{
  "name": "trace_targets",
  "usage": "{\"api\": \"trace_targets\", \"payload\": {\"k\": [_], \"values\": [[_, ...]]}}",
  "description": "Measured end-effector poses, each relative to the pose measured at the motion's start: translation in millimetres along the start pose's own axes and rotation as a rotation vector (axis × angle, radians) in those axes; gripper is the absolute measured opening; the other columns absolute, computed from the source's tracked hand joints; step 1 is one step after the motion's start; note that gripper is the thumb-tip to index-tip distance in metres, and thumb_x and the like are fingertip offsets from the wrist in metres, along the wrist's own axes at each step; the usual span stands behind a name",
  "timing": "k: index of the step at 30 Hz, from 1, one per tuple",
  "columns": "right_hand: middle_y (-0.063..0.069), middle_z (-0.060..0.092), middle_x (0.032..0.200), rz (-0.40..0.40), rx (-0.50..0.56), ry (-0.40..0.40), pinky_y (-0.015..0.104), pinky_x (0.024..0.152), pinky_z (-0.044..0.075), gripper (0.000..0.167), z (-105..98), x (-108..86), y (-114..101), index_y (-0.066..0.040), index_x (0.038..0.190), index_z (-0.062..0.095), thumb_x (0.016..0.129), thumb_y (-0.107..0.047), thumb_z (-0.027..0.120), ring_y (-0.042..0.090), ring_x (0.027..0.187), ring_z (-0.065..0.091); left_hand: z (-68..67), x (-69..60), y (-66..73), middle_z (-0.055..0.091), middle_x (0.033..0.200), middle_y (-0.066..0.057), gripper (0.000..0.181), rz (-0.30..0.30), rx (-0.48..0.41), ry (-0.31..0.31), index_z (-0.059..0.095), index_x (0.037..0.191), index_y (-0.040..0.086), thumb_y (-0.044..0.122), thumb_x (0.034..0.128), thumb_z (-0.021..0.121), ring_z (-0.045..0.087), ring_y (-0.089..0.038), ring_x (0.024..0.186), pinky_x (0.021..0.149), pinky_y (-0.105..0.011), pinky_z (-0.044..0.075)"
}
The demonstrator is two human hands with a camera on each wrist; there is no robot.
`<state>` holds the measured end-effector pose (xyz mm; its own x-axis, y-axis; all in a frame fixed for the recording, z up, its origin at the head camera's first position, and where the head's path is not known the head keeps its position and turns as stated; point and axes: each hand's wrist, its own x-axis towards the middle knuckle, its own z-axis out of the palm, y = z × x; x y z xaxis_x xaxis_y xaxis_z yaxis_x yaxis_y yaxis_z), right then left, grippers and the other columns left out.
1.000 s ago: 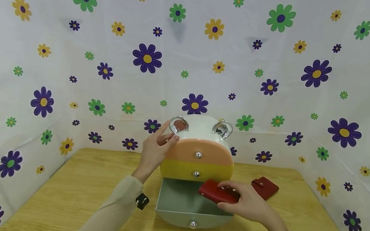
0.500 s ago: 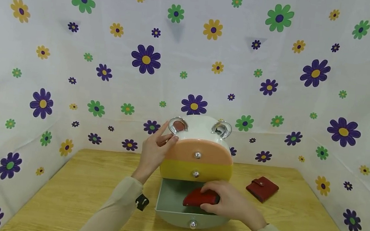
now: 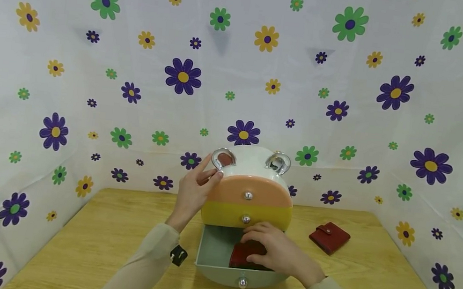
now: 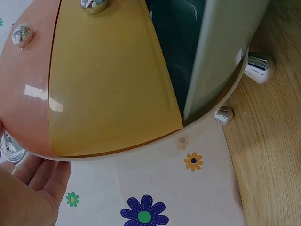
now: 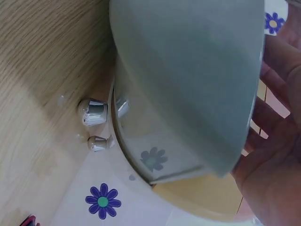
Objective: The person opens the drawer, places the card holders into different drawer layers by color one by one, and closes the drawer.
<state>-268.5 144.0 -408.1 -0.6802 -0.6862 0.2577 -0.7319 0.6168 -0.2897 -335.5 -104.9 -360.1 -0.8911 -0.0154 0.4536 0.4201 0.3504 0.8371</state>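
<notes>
A small rounded drawer cabinet (image 3: 254, 166) with a white top and silver ring ears stands on the table. Its orange drawer (image 3: 227, 189) and yellow drawer (image 3: 220, 211) are closed; the grey-green bottom drawer (image 3: 218, 275) is pulled out. My left hand (image 3: 192, 194) holds the cabinet's upper left side, thumb at the front by the ear. Inside the bottom drawer lies a dark red wallet (image 3: 239, 259). Over it is my right hand (image 3: 279, 253), fingers spread loosely, thumb close to its top. In the right wrist view the drawer front hides the wallet.
A second red wallet (image 3: 329, 237) with a snap strap lies on the wooden table (image 3: 119, 245), right of the cabinet. Flower-patterned white cloth (image 3: 138, 59) surrounds the table at the back and sides. Silver feet (image 4: 258, 68) support the cabinet.
My right hand has carried the wallet left and down into the bottom drawer, and its fingers have loosened from it. My left hand stays on the cabinet.
</notes>
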Motion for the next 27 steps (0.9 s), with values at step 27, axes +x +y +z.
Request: {"api": "trace_targets", "payload": {"k": [27], "values": [[0.003,0.068,0.120,0.144,0.098,0.233,0.045,0.096,0.052,0.017,-10,-36.3,23,-0.017,0.108,0.070,0.091,-0.014,0.070,0.022,0.113,0.063,-2.2,-0.3,0.5,0.068,0.125,-0.009,0.066,0.024,-0.014,-0.007,0.040,0.150,0.028,0.043,0.0916,0.067,0.064,-0.027,0.118,0.101,-0.040,0.049]]}}
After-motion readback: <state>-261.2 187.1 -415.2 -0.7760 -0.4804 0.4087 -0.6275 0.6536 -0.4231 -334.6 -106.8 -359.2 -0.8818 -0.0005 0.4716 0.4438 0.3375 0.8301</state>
